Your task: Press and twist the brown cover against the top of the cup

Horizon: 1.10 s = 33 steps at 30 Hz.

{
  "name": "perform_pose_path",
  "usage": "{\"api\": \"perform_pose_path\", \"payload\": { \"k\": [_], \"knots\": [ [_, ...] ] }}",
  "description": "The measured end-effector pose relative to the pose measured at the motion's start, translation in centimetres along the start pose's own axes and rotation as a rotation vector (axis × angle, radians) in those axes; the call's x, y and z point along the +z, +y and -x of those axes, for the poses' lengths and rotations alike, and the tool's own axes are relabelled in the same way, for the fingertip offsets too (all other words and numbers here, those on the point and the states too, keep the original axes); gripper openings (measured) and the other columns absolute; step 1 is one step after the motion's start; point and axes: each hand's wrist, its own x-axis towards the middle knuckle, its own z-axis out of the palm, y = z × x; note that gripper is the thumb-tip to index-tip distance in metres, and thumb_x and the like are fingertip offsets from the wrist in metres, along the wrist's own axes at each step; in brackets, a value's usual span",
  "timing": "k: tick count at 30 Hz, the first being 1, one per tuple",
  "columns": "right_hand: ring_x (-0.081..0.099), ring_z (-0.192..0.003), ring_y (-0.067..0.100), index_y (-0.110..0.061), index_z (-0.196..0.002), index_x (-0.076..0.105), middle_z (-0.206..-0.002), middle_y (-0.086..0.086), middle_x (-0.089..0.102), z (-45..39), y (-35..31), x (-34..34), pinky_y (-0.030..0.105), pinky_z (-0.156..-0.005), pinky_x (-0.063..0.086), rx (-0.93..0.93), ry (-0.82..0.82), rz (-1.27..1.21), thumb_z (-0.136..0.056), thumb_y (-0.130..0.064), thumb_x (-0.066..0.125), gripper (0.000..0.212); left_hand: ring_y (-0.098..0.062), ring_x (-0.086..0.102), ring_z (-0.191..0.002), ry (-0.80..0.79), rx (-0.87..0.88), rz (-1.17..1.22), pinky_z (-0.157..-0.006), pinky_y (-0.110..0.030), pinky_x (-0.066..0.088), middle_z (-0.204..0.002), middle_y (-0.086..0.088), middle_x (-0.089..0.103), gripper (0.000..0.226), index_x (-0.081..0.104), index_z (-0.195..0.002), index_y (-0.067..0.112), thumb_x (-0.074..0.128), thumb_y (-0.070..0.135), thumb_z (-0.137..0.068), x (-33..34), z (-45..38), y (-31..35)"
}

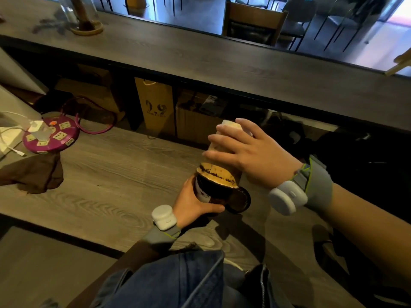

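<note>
Dark cup point(205, 192) gripped by left hand point(191, 203); right hand point(249, 152) clasps bottle point(224, 138).

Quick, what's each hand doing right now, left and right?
Left hand: grips the dark round cup from its side.
Right hand: fingers curled over the tilted pale cylindrical container, holding it above the cup.

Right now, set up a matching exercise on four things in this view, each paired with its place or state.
Things:
1. left hand
2. right hand
3. round power strip
4. brown cloth

Places or states:
A. crumpled below the purple disc, at the left of the wooden surface
B. curled round the dark container
C. purple, with a white charger plugged in
D. fingers spread over the tilted pale cup

Pairs: 1-B, 2-D, 3-C, 4-A
</note>
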Motion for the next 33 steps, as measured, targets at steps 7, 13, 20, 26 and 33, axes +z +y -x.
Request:
{"api": "perform_pose_path", "payload": {
  "k": [7,13,20,26,33],
  "knots": [
    [0.034,-0.133,0.031,-0.029,-0.129,0.046,-0.137,0.007,0.049,0.6,-0.9,0.4,0.055,-0.108,0.010,0.033,0.035,0.006,-0.078,-0.013,0.053,0.054,0.006,0.055,-0.097,-0.010,-0.003,0.034,-0.074,0.000,0.044,-0.106,0.016,0.058,0.076,0.048,-0.109,0.026,0.087,-0.002,-0.051,0.2,-0.4,-0.2],
    [0.035,-0.132,0.031,-0.029,-0.129,0.045,-0.135,0.007,0.050,0.8,-1.1,1.2,0.057,-0.108,0.009,0.040,0.053,-0.034,-0.076,-0.015,0.064,0.058,-0.014,0.057,-0.116,0.006,-0.017,0.018,-0.089,-0.017,0.046,-0.122,-0.001,0.060,0.086,0.047,-0.119,0.018,0.091,0.010,-0.045,0.4,-0.4,-0.7],
    [0.031,-0.133,0.027,-0.027,-0.137,0.033,-0.140,0.005,0.041,2.4,0.6,4.0,0.047,-0.110,0.008,0.555,-0.025,-0.542,-0.068,-0.026,0.069,0.077,-0.014,0.048,-0.122,0.040,-0.014,-0.128,-0.097,-0.026,0.041,-0.135,-0.005,0.050,0.098,0.043,-0.130,0.017,0.092,0.022,-0.045,-0.2,-0.8,-1.0],
    [0.045,-0.112,0.016,-0.021,-0.134,0.035,-0.130,0.005,0.044,4.2,-1.2,8.2,0.028,-0.087,0.039,0.976,-0.061,-1.092,-0.062,-0.015,0.081,0.086,0.003,0.053,-0.105,0.020,-0.060,-0.073,-0.078,0.001,0.041,-0.114,0.010,0.056,0.086,0.045,-0.121,0.018,0.087,-0.004,-0.050,-0.5,-1.9,-2.0],
    [0.046,-0.120,0.027,-0.014,-0.132,0.035,-0.131,0.010,0.050,4.3,-4.1,14.2,0.027,-0.089,0.035,1.342,-0.136,-1.313,-0.061,-0.012,0.083,0.086,-0.015,0.053,-0.119,-0.021,-0.208,-0.149,-0.104,-0.037,0.044,-0.126,0.001,0.058,0.097,0.041,-0.132,0.016,0.088,0.031,-0.049,-1.7,-3.2,-3.5]
  ]
}}
